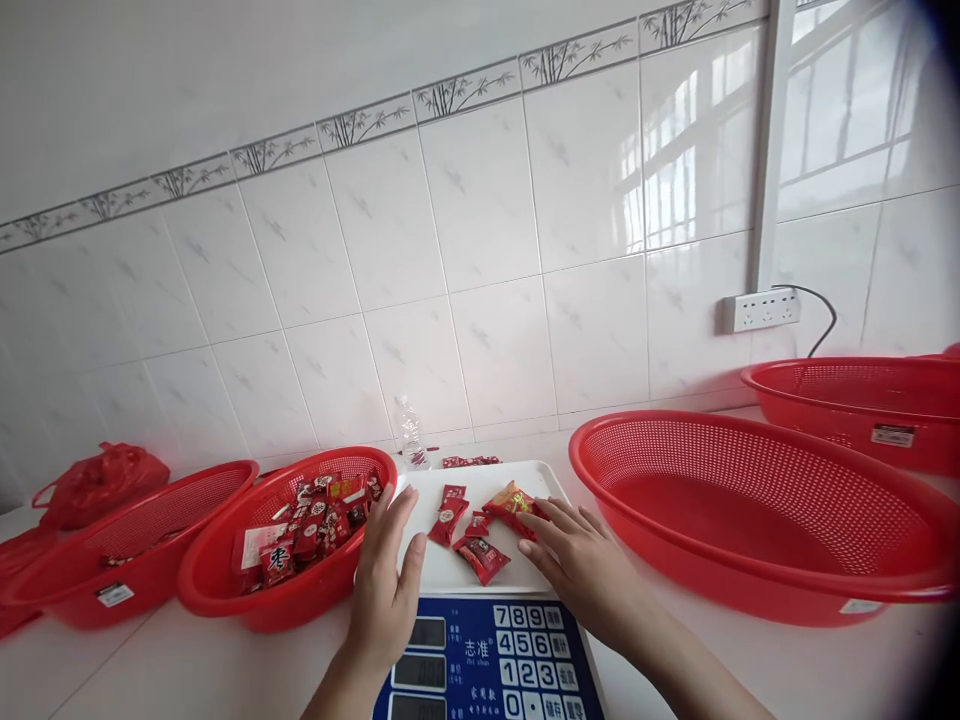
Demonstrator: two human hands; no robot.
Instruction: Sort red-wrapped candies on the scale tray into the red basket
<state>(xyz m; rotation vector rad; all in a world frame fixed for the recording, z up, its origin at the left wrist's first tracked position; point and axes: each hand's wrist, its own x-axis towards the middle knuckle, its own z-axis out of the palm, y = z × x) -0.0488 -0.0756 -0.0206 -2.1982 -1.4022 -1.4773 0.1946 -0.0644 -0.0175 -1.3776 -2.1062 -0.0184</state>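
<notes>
Several red snack packets lie on the white tray [427,575] of a blue weighing scale [480,690]. My left hand [386,575] is held upright at the tray's left edge, fingers stretched and thumb apart, holding nothing. On the other side, my right hand [581,550] spreads its fingers over the tray, its fingertips at a larger red and orange packet [511,503]; whether they press on it I cannot tell. Nearer the front is a dark red packet [482,558]. A slim red packet [448,520] and a tiny red packet [478,524] lie close by.
Left of the scale, a red basket [281,612] holds many packets, with another red basket [124,590] and a red plastic bag [105,485] beyond. A large red basket [720,560] stands right. Behind the tray are a clear bottle [409,435] and a socket strip [763,311].
</notes>
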